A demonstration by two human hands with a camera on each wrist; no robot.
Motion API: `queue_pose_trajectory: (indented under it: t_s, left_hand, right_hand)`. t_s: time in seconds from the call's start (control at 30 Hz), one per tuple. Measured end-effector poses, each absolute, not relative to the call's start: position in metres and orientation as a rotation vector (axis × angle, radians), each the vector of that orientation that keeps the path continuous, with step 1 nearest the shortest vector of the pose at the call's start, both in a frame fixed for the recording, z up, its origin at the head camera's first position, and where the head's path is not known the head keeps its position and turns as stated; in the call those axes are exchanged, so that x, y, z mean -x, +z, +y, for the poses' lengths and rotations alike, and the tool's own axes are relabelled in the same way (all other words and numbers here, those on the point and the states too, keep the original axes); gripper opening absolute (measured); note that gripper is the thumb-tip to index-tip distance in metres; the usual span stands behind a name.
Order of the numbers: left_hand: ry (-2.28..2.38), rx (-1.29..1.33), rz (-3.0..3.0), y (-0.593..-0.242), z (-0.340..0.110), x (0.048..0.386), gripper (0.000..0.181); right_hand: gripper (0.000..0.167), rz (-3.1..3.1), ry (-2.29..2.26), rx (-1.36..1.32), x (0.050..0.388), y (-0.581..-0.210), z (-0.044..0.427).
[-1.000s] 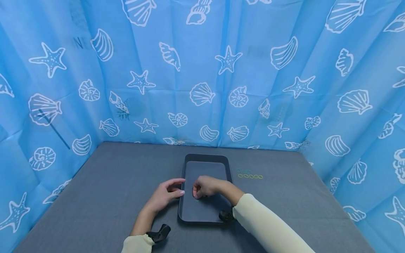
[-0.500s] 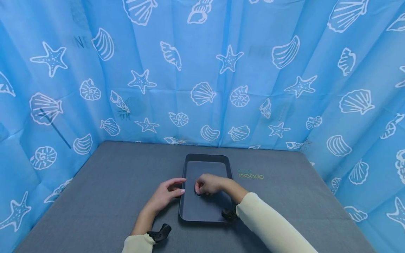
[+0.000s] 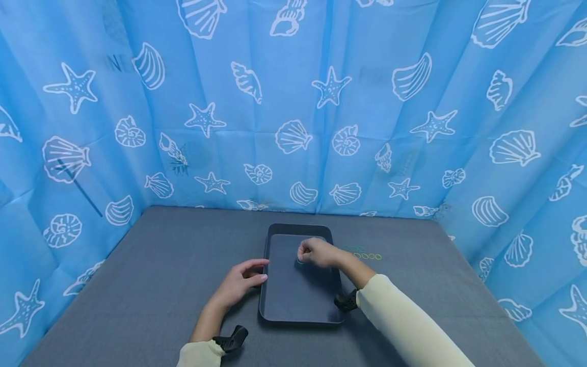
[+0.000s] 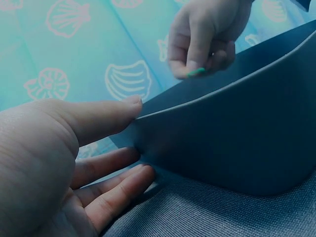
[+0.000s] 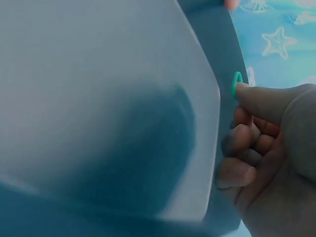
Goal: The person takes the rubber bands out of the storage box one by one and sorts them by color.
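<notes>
A dark rectangular tray lies in the middle of the table in the head view. Over its inside, my right hand pinches a small green ring between thumb and forefinger; the ring also shows in the left wrist view. The other fingers of that hand are curled in. My left hand is at the tray's left side, thumb tip at the rim and fingers spread low by the outer wall, as the left wrist view shows.
Right of the tray, several yellow rings lie in a row on the grey cloth, with a few green rings behind them, partly hidden by the right hand. A blue curtain with white shell prints hangs behind the table.
My right hand, pinching the green ring, has moved away from me and to the right, rising from low over the tray's floor. The left hand stays where it was.
</notes>
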State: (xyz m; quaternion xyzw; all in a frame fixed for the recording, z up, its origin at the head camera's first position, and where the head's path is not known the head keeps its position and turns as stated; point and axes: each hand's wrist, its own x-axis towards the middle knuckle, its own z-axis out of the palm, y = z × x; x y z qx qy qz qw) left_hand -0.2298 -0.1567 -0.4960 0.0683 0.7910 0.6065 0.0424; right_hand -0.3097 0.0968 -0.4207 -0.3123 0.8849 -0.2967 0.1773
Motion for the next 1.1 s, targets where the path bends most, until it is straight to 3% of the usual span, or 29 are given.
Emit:
queue_pose_trajectory:
  t_s: [1.1]
  left_hand:
    - [1.842,-0.279,2.422,-0.496,-0.158,0.229,0.038]
  right_hand:
    - [0.009,2.819,-1.031,0.572,0.327,-0.414,0.18]
